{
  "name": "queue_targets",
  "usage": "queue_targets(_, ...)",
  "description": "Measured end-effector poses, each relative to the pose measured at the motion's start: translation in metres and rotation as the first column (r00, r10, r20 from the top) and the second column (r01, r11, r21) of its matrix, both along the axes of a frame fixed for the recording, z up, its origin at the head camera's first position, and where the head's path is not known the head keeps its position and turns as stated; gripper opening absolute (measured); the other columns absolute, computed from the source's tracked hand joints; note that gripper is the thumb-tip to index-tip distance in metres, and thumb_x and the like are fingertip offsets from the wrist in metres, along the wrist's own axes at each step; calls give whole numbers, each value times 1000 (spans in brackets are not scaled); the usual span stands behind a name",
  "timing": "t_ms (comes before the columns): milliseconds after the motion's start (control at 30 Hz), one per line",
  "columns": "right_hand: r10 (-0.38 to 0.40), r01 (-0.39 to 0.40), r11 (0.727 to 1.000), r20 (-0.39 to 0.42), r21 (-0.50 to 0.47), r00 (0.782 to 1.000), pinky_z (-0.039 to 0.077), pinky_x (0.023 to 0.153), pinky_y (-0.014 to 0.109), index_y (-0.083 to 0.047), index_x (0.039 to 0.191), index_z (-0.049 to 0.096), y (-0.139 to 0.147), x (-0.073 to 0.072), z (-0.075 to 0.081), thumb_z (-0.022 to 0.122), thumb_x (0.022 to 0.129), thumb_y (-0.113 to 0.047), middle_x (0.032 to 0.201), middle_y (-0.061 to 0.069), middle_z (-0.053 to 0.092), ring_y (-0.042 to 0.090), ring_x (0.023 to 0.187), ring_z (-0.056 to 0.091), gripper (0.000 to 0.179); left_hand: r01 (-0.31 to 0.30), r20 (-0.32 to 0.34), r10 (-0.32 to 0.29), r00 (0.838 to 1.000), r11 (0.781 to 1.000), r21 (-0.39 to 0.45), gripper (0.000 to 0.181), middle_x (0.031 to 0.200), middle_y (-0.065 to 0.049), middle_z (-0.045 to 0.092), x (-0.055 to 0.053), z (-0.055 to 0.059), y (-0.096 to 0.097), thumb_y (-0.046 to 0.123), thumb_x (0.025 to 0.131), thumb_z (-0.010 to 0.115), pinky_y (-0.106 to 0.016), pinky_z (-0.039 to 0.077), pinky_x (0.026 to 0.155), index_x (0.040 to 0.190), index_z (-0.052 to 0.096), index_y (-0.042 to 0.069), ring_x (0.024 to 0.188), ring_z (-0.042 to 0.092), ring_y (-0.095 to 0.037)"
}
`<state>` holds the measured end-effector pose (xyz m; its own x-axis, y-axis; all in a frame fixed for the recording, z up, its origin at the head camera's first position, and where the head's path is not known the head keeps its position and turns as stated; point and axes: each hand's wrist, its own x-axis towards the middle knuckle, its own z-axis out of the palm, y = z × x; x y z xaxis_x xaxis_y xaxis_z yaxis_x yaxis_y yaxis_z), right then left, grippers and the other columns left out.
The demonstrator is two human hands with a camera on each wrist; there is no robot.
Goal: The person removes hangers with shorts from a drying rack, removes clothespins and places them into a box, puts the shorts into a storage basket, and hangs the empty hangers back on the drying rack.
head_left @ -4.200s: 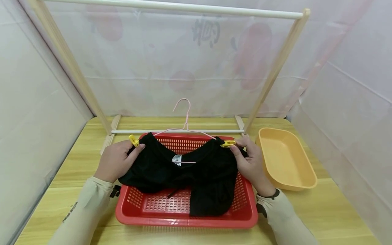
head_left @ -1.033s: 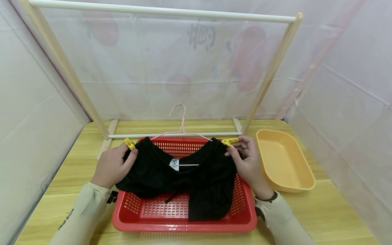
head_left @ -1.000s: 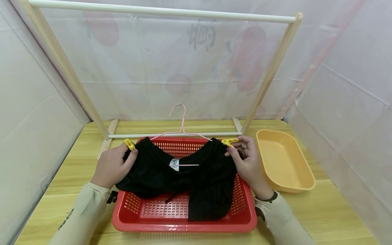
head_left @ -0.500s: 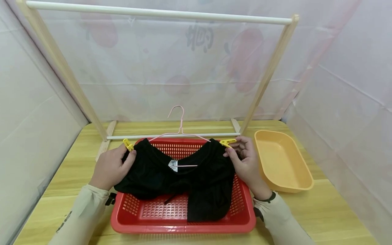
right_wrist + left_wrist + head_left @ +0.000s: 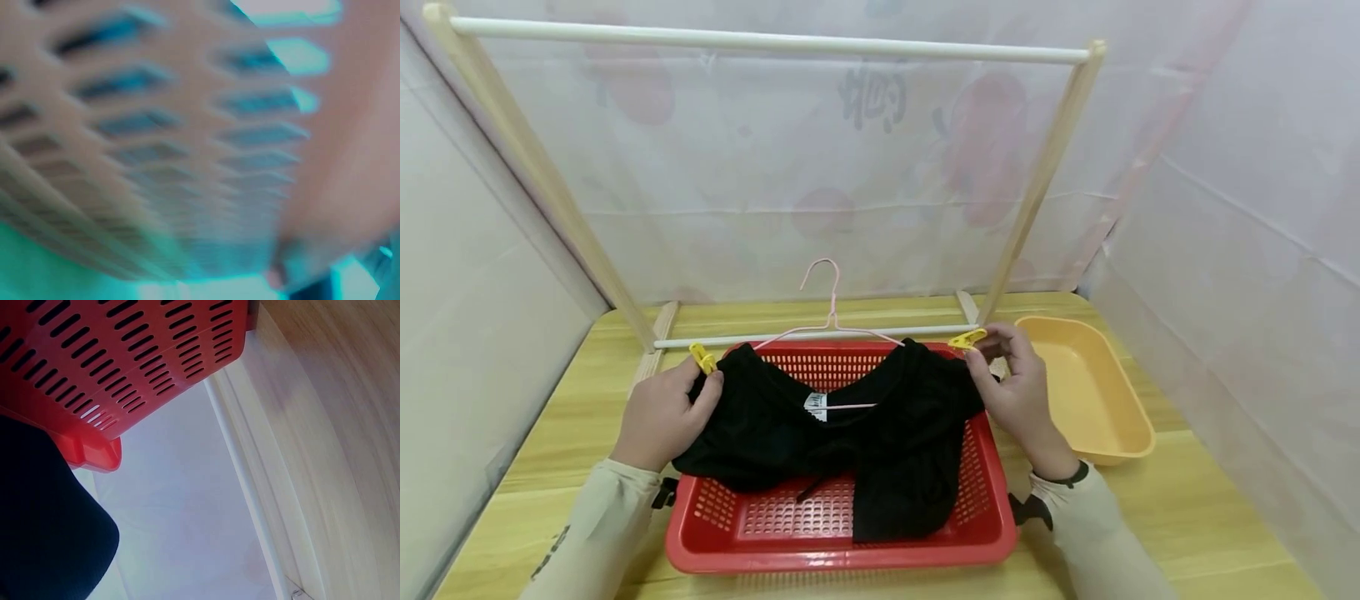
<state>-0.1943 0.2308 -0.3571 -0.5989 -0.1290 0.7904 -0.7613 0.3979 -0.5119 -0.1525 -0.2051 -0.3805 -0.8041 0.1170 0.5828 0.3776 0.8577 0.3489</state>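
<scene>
Black shorts (image 5: 902,450) with a white tag and a drawstring hang over a pink wire hanger (image 5: 832,321), above a red perforated basket (image 5: 842,557). My left hand (image 5: 658,412) pinches the shorts' left waist corner, where a yellow clothespin (image 5: 702,358) sticks up at the fingertips. With thumb and fingers my right hand (image 5: 1017,392) pinches another yellow clothespin (image 5: 967,339) beside and above the right waist corner. In the left wrist view the shorts (image 5: 50,519) hang below the basket wall (image 5: 137,350). The right wrist view is blurred, with slotted plastic filling it.
A drying rack with a white top rail (image 5: 760,40) and wooden posts (image 5: 1045,183) stands behind the basket. An orange-yellow tray (image 5: 1093,396) sits at the right on the wooden table (image 5: 1210,500). Pale patterned cloth (image 5: 715,150) encloses the table.
My right hand has shifted slightly up and right relative to the shorts, its clothespin now farther from the waist corner. The left hand keeps its hold. The whole view has shifted slightly.
</scene>
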Motion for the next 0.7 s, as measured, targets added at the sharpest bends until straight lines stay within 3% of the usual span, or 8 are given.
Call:
queue_targets(67, -164, 164, 982, -2, 94, 986, 47, 72, 15, 9, 113, 61, 9, 1, 10, 71, 89, 1, 86, 13, 67, 17, 73, 63, 28, 2, -2, -2, 1000, 1000, -1, 26, 54, 6, 37, 0, -1, -1, 21, 98, 63, -33, 32, 50, 75, 51, 15, 50, 40, -12)
queue_targets(133, -320, 310, 934, 29, 179, 947, 45, 70, 20, 6, 113, 63, 17, 3, 19, 73, 91, -10, 86, 11, 66, 21, 73, 61, 28, 2, -3, -2, 1000, 1000, 0, 26, 54, 6, 37, 0, -1, -1, 21, 98, 63, -33, 32, 50, 75, 51, 15, 50, 40, -12)
queue_targets(200, -451, 416, 869, 84, 268, 889, 43, 67, 27, 4, 114, 65, 25, 4, 27, 71, 94, -18, 88, 11, 64, 25, 73, 58, 30, 4, 0, -4, 1000, 1000, -1, 26, 54, 6, 37, 0, -1, -2, 21, 98, 63, -34, 32, 51, 76, 52, 15, 50, 41, -12)
queue_targets(300, -593, 496, 769, 159, 403, 789, 41, 65, 39, 4, 118, 66, 38, 4, 34, 67, 98, -23, 92, 15, 61, 30, 75, 55, 34, 5, 7, -5, 1000, 1000, 0, 25, 55, 6, 38, 0, -2, -3, 21, 98, 63, -34, 33, 51, 77, 53, 15, 51, 41, -12)
queue_targets(400, -673, 492, 683, 204, 540, 711, 45, 65, 47, 6, 122, 65, 51, 3, 37, 64, 99, -23, 94, 19, 63, 35, 80, 58, 37, 5, 9, -5, 1000, 1000, -1, 24, 55, 6, 38, 1, -3, -4, 21, 98, 62, -34, 33, 51, 77, 54, 14, 51, 41, -12)
queue_targets(467, -698, 455, 643, 227, 617, 679, 49, 68, 51, 7, 125, 64, 57, 3, 37, 63, 100, -22, 103, 24, 66, 40, 89, 62, 38, 6, 6, -6, 1000, 1000, -1, 24, 55, 6, 37, 1, -3, -5, 20, 98, 62, -34, 33, 51, 77, 53, 14, 51, 41, -12)
queue_targets(567, -713, 380, 604, 262, 700, 651, 52, 74, 58, 9, 127, 62, 62, 2, 35, 61, 101, -20, 117, 30, 65, 48, 100, 64, 39, 8, 6, -8, 1000, 1000, -5, 25, 55, 6, 37, 2, -2, -5, 21, 98, 62, -34, 32, 51, 76, 52, 14, 51, 40, -12)
queue_targets(700, -724, 312, 587, 312, 747, 616, 52, 76, 62, 8, 129, 59, 65, 1, 31, 58, 102, -18, 126, 32, 62, 52, 104, 63, 38, 16, 14, -16, 1000, 1000, -5, 26, 56, 5, 39, 1, 0, -3, 21, 99, 61, -34, 32, 51, 76, 51, 14, 52, 41, -13)
